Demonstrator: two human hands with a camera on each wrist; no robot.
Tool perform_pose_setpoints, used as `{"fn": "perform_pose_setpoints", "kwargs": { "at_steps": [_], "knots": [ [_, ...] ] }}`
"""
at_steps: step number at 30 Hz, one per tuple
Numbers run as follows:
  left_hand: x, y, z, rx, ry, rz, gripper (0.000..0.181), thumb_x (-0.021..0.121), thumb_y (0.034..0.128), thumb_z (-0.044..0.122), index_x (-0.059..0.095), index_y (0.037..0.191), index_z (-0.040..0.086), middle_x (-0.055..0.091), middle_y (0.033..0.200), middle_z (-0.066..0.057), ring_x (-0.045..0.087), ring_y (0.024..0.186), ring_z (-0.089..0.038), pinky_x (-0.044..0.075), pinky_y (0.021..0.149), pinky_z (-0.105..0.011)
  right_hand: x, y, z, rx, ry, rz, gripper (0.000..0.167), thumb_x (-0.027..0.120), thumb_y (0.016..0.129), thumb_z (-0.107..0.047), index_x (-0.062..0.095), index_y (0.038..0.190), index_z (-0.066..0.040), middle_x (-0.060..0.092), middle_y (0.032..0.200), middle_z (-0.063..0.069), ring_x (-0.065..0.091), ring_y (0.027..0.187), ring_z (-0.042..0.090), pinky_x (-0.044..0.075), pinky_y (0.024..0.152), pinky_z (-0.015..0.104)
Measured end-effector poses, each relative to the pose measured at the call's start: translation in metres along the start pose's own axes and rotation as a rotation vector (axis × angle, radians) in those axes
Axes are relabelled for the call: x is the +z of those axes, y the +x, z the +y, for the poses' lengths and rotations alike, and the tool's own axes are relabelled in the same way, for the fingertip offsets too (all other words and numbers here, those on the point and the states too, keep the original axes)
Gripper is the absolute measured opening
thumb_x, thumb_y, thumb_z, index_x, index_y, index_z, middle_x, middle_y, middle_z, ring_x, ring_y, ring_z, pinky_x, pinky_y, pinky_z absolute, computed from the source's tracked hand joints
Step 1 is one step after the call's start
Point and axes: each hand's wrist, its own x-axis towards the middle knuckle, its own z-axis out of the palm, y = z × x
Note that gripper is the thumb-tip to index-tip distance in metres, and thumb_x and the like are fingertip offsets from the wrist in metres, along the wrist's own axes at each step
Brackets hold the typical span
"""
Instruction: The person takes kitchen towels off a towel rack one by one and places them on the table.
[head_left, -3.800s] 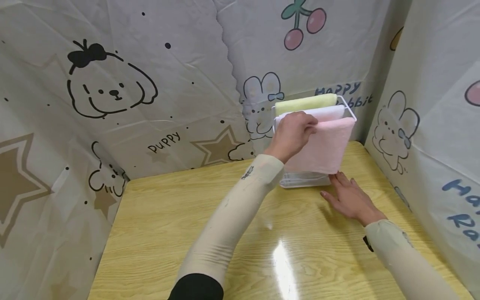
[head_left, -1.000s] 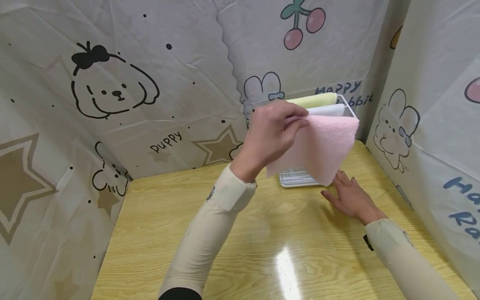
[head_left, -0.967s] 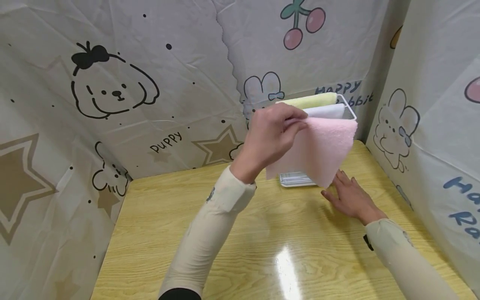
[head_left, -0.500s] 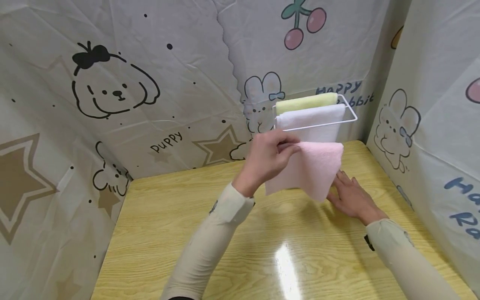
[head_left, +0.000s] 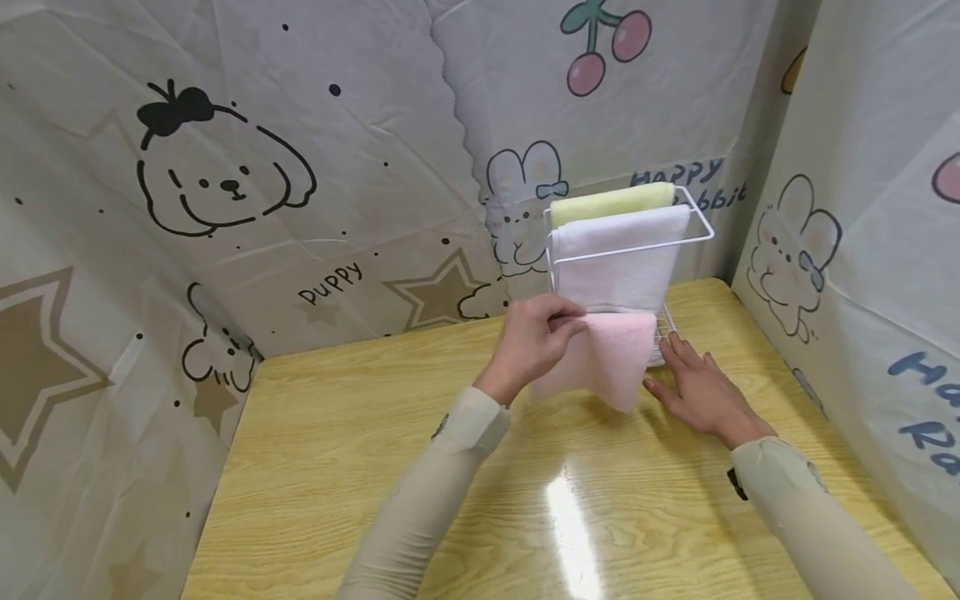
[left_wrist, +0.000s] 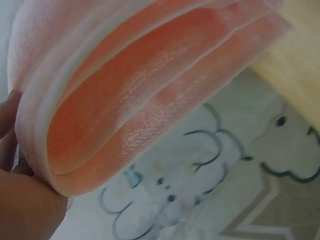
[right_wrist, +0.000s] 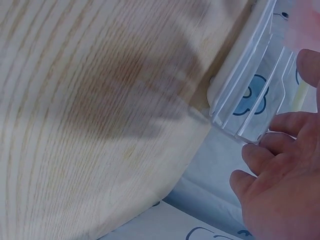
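Left hand (head_left: 528,337) pinches a soft pink folded cloth towel (head_left: 618,354) before a white wire rack (head_left: 693,241).
Head view: I judge the folds could fall open, since only the upper-left end is gripped; the towel droops rightward and below those fingertips. Left wrist view: the layers gape, so one could slip free; cloth spreads up and right from the fingers. Right wrist view: the right hand (right_wrist: 285,165), loosely extended, touches the rack's base; I'd worry about tipping if it let go. Pink cloth, probably the towel, shows just beyond the thumb.
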Motion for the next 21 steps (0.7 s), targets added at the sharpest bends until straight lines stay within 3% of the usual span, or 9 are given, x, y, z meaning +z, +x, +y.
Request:
{"fn": "perform_pose_setpoints", "kwargs": {
  "at_steps": [7, 12, 21],
  "knots": [
    [0.025, -0.009, -0.020, -0.044, -0.001, -0.036, 0.007, 0.077, 0.0899, 0.009, 0.077, 0.095, 0.004, 0.075, 0.093, -0.005, 0.066, 0.078, -0.010, 0.050, 0.072, -0.014, 0.000, 0.002, 0.000, 0.000, -0.024, 0.001, 0.077, 0.048, 0.105, -0.043, 0.023, 0.154, 0.010, 0.014, 0.159, 0.034, 0.018, 0.145, 0.050, 0.015, 0.113, 0.067],
    [0.040, -0.013, -0.030, -0.035, 0.033, -0.052, 0.008, 0.077, 0.0903, 0.010, 0.077, 0.096, 0.004, 0.075, 0.094, -0.005, 0.067, 0.081, -0.012, 0.049, 0.074, -0.014, 0.001, 0.001, 0.001, 0.002, -0.037, -0.003, 0.077, 0.048, 0.105, -0.043, 0.022, 0.154, 0.010, 0.014, 0.159, 0.034, 0.018, 0.145, 0.049, 0.015, 0.113, 0.067],
    [0.046, -0.015, -0.036, -0.048, 0.058, -0.063, 0.010, 0.076, 0.0914, 0.011, 0.077, 0.099, 0.005, 0.074, 0.096, -0.004, 0.067, 0.082, -0.011, 0.049, 0.075, -0.014, 0.000, 0.001, 0.000, 0.013, -0.036, -0.011, 0.078, 0.046, 0.105, -0.046, 0.022, 0.154, 0.011, 0.014, 0.159, 0.034, 0.017, 0.146, 0.049, 0.014, 0.113, 0.067]
  ]
}}
